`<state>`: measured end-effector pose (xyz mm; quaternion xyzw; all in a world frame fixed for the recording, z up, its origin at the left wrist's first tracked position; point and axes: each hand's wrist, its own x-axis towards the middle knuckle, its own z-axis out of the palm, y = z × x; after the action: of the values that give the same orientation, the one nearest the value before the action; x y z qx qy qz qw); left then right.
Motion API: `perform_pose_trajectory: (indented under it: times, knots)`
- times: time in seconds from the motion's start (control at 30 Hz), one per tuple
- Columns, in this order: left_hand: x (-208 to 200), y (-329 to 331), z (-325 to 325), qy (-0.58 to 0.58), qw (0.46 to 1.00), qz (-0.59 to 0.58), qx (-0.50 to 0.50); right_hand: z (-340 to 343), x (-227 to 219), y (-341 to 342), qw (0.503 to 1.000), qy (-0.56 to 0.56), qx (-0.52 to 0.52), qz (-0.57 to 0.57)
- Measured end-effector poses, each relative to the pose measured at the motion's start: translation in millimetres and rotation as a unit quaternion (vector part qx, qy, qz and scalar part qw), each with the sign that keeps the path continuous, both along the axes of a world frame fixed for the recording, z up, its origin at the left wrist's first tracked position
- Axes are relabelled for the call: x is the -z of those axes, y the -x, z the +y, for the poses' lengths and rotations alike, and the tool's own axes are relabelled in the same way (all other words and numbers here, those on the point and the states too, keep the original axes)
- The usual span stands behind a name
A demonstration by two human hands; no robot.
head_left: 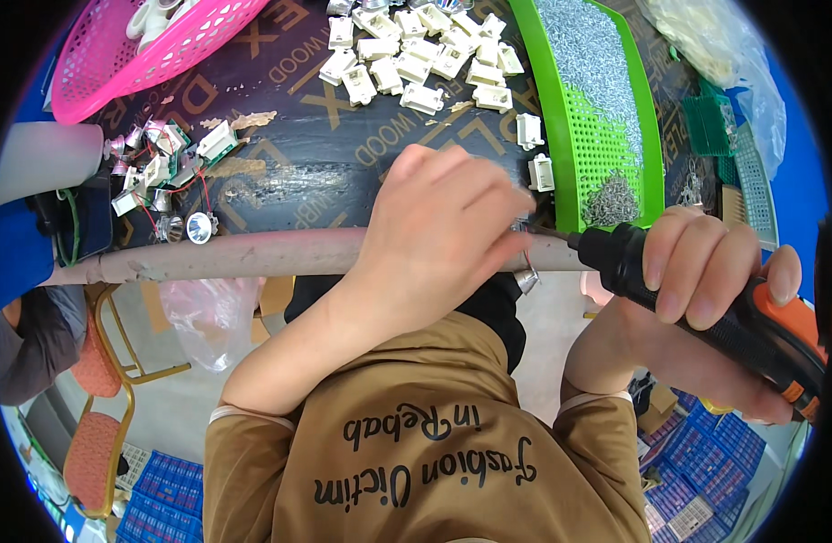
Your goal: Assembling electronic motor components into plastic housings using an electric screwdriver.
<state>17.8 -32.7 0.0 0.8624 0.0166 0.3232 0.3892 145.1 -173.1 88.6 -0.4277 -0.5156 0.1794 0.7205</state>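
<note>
Black driver (626, 258) fills your right hand (701, 276), wrapped tight; your left hand (443, 213) curls over the near edge of the surface (294, 176), and what it pinches I cannot tell. A lamp (526, 280) hangs beside it. Brace there, bit (552, 233) straight.

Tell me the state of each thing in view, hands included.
Left hand: curled, blurred, its grip hidden
Right hand: closed around power driver
Power driver: held, tip toward left hand
Small reflector: hanging
Green tray: partly filled with screws
Pink basket: tilted, holding white parts
White housings: loose, mostly bunched
Wired assemblies: heaped
</note>
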Motion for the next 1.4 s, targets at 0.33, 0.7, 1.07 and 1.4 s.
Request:
perform_pose_trajectory:
  times: [0.33,0.7,1.07,1.4]
  knots:
    - [2.0,-4.8,-3.6,-0.013,0.992,0.126,0.003,3.6,8.1,-11.0,0.998,0.042,-0.036,-0.008]
    - [3.2,-7.7,-6.3,-0.03,0.99,0.138,-0.006,7.9,6.2,-13.7,0.994,0.065,-0.09,-0.022]
    - [3.0,-8.0,-6.1,-0.029,0.99,0.141,-0.008,14.8,4.6,-6.7,0.993,0.077,-0.081,-0.029]
    - [4.5,-8.7,-6.8,-0.027,0.989,0.145,-0.008,25.1,4.2,5.3,0.996,0.073,-0.036,-0.024]
